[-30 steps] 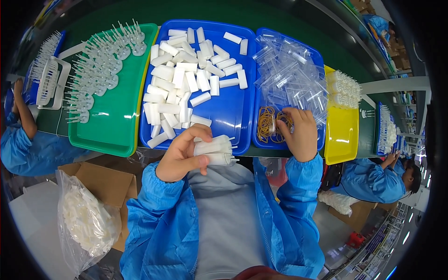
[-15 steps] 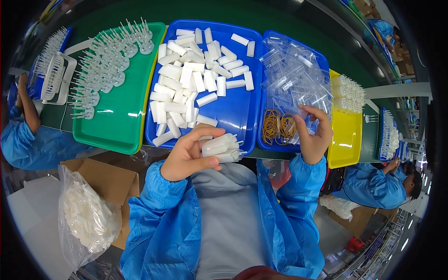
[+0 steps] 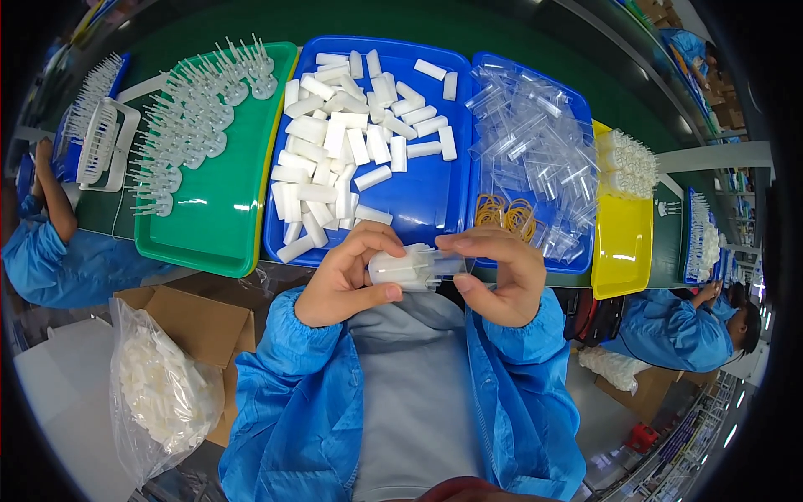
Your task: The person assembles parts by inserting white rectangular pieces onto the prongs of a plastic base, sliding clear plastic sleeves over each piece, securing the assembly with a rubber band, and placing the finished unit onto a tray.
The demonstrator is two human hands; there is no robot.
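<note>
The left hand (image 3: 339,280) is gripping a small stack of white blocks (image 3: 400,268) at centre frame, while the right hand (image 3: 499,272) is pinching a clear sleeve (image 3: 442,266) at its end. Judging by the heaped blue tray (image 3: 435,209) above, most pieces are still waiting; rubber bands (image 3: 506,213) are lying unused.

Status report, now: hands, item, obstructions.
Left hand grips white bundle. Right hand pinches its clear end. Held above blue tray edge; nothing between.

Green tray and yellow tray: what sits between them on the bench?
Head view: two blue trays lie between the green tray and the yellow tray, one with white blocks, one with clear sleeves and rubber bands.
</note>
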